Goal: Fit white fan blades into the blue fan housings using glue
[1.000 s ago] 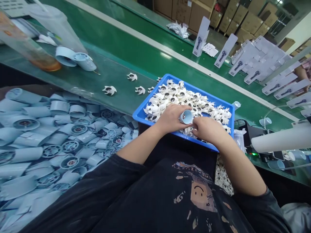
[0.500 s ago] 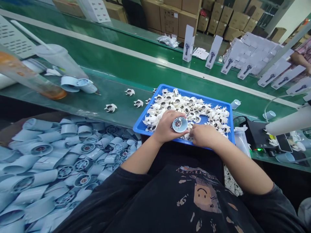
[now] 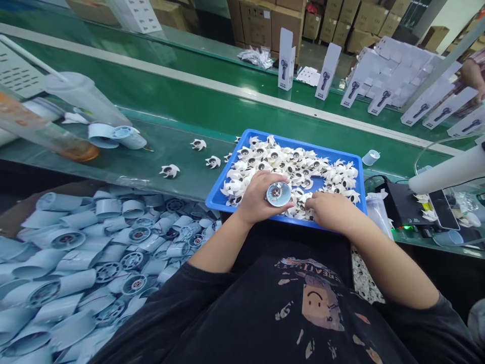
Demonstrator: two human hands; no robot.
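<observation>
My left hand [image 3: 257, 199] is closed around a light blue fan housing [image 3: 278, 194], its round open end facing up and a motor with reddish parts visible inside. Right beside it, my right hand [image 3: 329, 210] reaches down among white fan impellers [image 3: 265, 154] at the near side of a blue tray [image 3: 214, 198]. Its fingers are curled, and the fingertips are partly hidden, so what they pinch cannot be made out. The impellers have curved blades and dark hubs, and lie heaped in the tray.
Many blue housings [image 3: 76, 258] fill the lower left. Loose impellers [image 3: 169, 171] lie on the green bench left of the tray. A plastic cup [image 3: 76, 96] stands further left. At right are a black box [image 3: 405, 205] and a white cylinder [image 3: 447, 169]; white cartons [image 3: 328, 71] stand behind.
My right hand has shifted slightly right within the tray, away from the housing. My left hand still holds the housing in about the same place. The camera view has moved slightly.
</observation>
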